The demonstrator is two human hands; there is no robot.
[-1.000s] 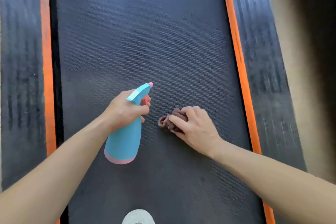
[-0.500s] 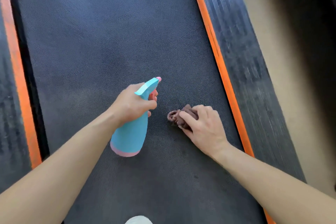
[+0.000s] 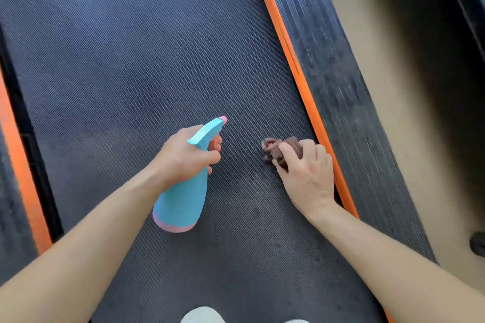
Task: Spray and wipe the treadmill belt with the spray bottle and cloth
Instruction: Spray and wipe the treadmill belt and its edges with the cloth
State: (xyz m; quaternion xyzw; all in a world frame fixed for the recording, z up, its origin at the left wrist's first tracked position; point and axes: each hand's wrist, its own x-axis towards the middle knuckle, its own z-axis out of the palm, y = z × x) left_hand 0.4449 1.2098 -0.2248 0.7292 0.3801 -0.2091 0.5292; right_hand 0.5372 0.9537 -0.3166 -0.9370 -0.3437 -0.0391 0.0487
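Note:
The dark textured treadmill belt (image 3: 136,65) fills most of the view. My left hand (image 3: 183,155) grips the neck of a light blue spray bottle (image 3: 181,204) with a pink base and pink nozzle tip, held above the belt with the nozzle pointing up and to the right. My right hand (image 3: 307,173) presses a bunched brown cloth (image 3: 275,147) flat on the belt, close to the right orange stripe. The palm hides most of the cloth.
Orange stripes (image 3: 294,65) border the belt on both sides, with ribbed black side rails (image 3: 341,86) beyond them. Beige floor (image 3: 388,86) lies to the right, with a dark frame part at the far right. A white shoe tip (image 3: 202,316) shows at the bottom edge.
My right hand has slid the cloth to the right, up to the orange stripe. The view has shifted so the belt sits further left. The bottle stays in my left hand.

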